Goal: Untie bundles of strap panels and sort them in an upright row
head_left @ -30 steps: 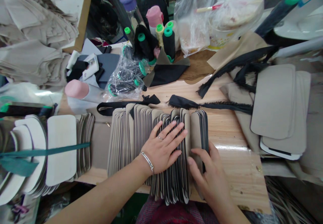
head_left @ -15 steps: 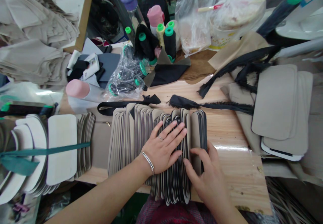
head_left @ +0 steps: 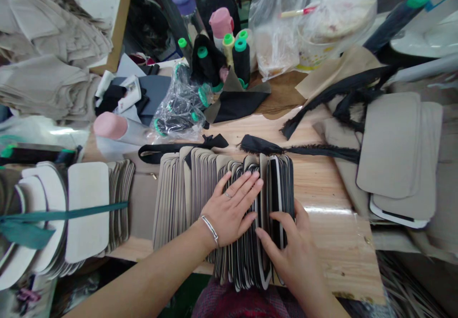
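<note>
A long row of thin beige panels (head_left: 203,189) with rounded corners and dark edges stands on end along the table's front edge. My left hand (head_left: 234,208) lies flat across the row, fingers stretched out, with a silver bangle at the wrist. At the right end, my right hand (head_left: 291,237) curls around the last panels (head_left: 285,184). Its thumb touches panel edges on the left, the index finger bends over their tops, and other fingers reach behind the dark outer side. One panel there shows a black face with a white edge.
A bundle of panels (head_left: 88,213) tied with green ribbon lies left. More beige panels (head_left: 390,146) are stacked right. Black fabric strips (head_left: 261,144), thread spools (head_left: 241,62), a bag of spools (head_left: 179,105) and a pink-capped bottle (head_left: 110,126) sit behind the row.
At the row's right end, a panel has tipped rightward onto the end group, baring a black face with a white edge. My right thumb has shifted slightly left; my left hand has barely moved.
</note>
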The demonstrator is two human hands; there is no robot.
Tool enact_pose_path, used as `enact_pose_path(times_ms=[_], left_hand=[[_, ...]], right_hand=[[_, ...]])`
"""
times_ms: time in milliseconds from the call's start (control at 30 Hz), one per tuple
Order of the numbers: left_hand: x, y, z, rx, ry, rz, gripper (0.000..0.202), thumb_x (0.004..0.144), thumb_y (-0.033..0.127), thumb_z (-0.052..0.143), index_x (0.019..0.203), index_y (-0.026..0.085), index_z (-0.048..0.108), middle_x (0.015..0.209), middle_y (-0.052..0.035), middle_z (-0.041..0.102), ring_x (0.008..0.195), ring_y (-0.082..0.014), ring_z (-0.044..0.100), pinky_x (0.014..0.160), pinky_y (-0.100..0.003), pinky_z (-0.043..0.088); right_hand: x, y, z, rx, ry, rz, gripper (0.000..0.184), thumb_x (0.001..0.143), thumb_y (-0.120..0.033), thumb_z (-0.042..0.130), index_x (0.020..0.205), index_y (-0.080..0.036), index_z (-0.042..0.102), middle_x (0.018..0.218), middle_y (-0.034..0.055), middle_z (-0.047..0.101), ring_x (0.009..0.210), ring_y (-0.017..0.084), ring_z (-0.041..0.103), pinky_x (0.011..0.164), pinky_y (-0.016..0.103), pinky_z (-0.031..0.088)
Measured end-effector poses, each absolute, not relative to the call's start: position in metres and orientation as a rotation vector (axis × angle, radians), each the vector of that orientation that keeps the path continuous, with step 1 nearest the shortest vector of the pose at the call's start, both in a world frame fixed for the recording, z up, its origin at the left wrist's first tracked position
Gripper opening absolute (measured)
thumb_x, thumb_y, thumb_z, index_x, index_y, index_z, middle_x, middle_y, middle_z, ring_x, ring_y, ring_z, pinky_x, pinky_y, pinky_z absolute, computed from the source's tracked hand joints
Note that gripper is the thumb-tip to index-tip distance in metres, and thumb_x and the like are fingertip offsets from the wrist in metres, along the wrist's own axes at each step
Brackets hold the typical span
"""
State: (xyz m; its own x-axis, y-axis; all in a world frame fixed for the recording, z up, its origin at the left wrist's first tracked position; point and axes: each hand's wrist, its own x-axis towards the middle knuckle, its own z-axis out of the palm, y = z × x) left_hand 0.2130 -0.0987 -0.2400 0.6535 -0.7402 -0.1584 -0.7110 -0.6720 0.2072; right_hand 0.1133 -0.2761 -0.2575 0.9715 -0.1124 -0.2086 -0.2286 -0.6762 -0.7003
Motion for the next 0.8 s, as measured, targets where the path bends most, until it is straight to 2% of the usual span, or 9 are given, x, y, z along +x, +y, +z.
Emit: enact_pose_path(times_ms=[67, 200, 367, 533, 633, 700, 800], left_hand=[[0.2129, -0.0988, -0.24, 2.74, -1.211, -0.343, 0.066, 0.096, 0.041, 0.039, 0.153, 0.016, 0.015, 0.161, -0.0049, 0.015, 0.149, -0.022, 0.012, 0.123, -0.052, 0.004], [0.2123, -0.0987, -0.2396, 2.743, -1.21, -0.347, 0.067, 0.096, 0.043, 0.039, 0.153, 0.018, 0.015, 0.161, -0.0046, 0.014, 0.149, -0.0222, 0.011, 0.122, -0.053, 0.003], [0.2124, -0.0979, -0.2385, 2.748, -1.221, -0.371, 0.065, 0.097, 0.04, 0.037, 0.153, 0.016, 0.013, 0.162, -0.0039, 0.01, 0.15, -0.021, 0.008, 0.122, -0.052, 0.004], [0.2129, -0.0977, -0.2376, 2.75, -1.215, -0.374, 0.062, 0.097, 0.03, 0.035, 0.153, 0.014, 0.012, 0.162, -0.0047, 0.009, 0.15, -0.0203, 0.008, 0.122, -0.052, 0.005], [0.2131, -0.0976, -0.2378, 2.749, -1.207, -0.372, 0.063, 0.098, 0.033, 0.035, 0.153, 0.014, 0.012, 0.162, -0.0049, 0.009, 0.15, -0.0204, 0.008, 0.122, -0.051, 0.006], [0.2134, -0.0975, -0.238, 2.746, -1.204, -0.367, 0.063, 0.098, 0.034, 0.036, 0.153, 0.014, 0.013, 0.162, -0.005, 0.011, 0.15, -0.0206, 0.009, 0.123, -0.051, 0.006], [0.2137, -0.0974, -0.2377, 2.739, -1.204, -0.361, 0.063, 0.097, 0.033, 0.037, 0.153, 0.015, 0.014, 0.161, -0.0054, 0.012, 0.149, -0.0212, 0.01, 0.123, -0.051, 0.006]], right_hand=[[0.1141, -0.2747, -0.2565, -2.323, 0.24, 0.168, 0.031, 0.085, -0.045, 0.062, 0.106, -0.024, 0.058, 0.146, 0.0122, 0.028, 0.132, 0.029, 0.039, 0.106, 0.056, 0.042], [0.113, -0.2741, -0.2563, -2.308, 0.225, 0.198, 0.026, 0.089, -0.04, 0.056, 0.11, -0.025, 0.056, 0.144, 0.0105, 0.031, 0.133, 0.027, 0.038, 0.107, 0.055, 0.042], [0.1074, -0.2752, -0.2621, -2.29, 0.282, 0.076, 0.039, 0.095, -0.029, 0.043, 0.133, -0.023, 0.044, 0.144, 0.0139, 0.037, 0.137, 0.026, 0.035, 0.11, 0.055, 0.038], [0.1053, -0.2764, -0.2636, -2.263, 0.253, 0.037, 0.044, 0.096, -0.023, 0.04, 0.14, -0.026, 0.04, 0.15, 0.0115, 0.032, 0.141, 0.024, 0.031, 0.112, 0.057, 0.035], [0.1071, -0.2768, -0.2612, -2.278, 0.207, 0.116, 0.036, 0.096, -0.024, 0.039, 0.128, -0.029, 0.053, 0.152, 0.0082, 0.024, 0.141, 0.025, 0.03, 0.112, 0.057, 0.036], [0.1091, -0.276, -0.2596, -2.302, 0.199, 0.162, 0.026, 0.092, -0.033, 0.049, 0.116, -0.026, 0.06, 0.151, 0.0086, 0.023, 0.139, 0.028, 0.033, 0.11, 0.058, 0.038], [0.1122, -0.2725, -0.2579, -2.352, 0.222, 0.151, 0.035, 0.082, -0.046, 0.064, 0.109, -0.023, 0.061, 0.15, 0.0119, 0.023, 0.136, 0.032, 0.035, 0.107, 0.059, 0.041]])
